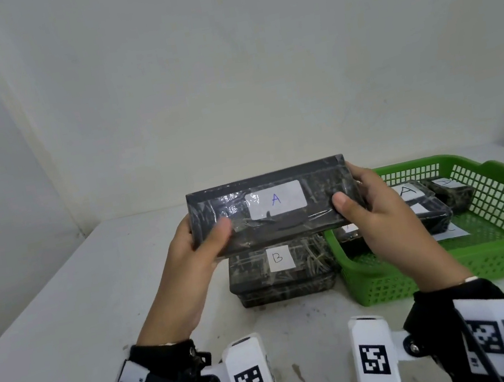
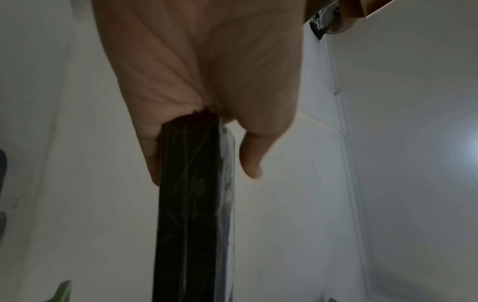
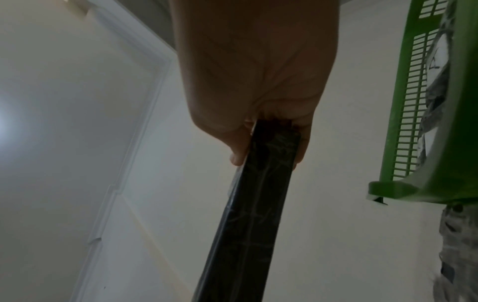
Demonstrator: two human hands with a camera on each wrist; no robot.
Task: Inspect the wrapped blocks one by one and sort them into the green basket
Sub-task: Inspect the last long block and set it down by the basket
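Risk here: left hand [image 1: 187, 251] and right hand [image 1: 376, 206] pinch only the ends of block A [image 1: 275, 207], whose probably slick wrap could slip onto the B block [image 1: 280, 269].

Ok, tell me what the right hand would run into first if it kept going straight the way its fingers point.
The right hand points up and away from the person, gripping the right end of the block labelled A. Beyond that block, only the bare wall shows, so the way looks free, though depth is unclear.
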